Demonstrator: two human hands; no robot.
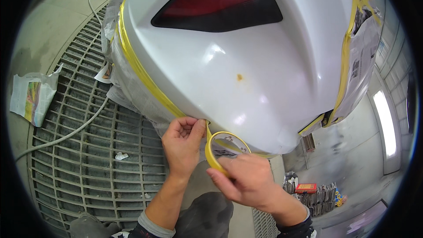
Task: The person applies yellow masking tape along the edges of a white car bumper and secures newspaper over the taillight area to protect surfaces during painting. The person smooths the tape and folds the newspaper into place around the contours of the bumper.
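A white car body panel (224, 69) with a red and black light (211, 0) fills the upper middle, its edges lined with yellow masking tape (140, 69) and newspaper (358, 62). At the panel's lower edge my left hand (185, 138) pinches the free end of a tape strip between thumb and index finger. My right hand (246, 177) holds the roll of yellow masking tape (211, 155) just right of it, and a short strip runs from the roll up to my left fingertips. A small brownish spot (239, 77) marks the panel.
Metal floor grating (86, 172) lies at the left, crossed by a grey hose (76, 132). A torn newspaper piece (34, 96) lies at its far left edge. Stacked newspapers (320, 198) and a red box (305, 188) stand at the lower right, below a lit wall lamp (385, 124).
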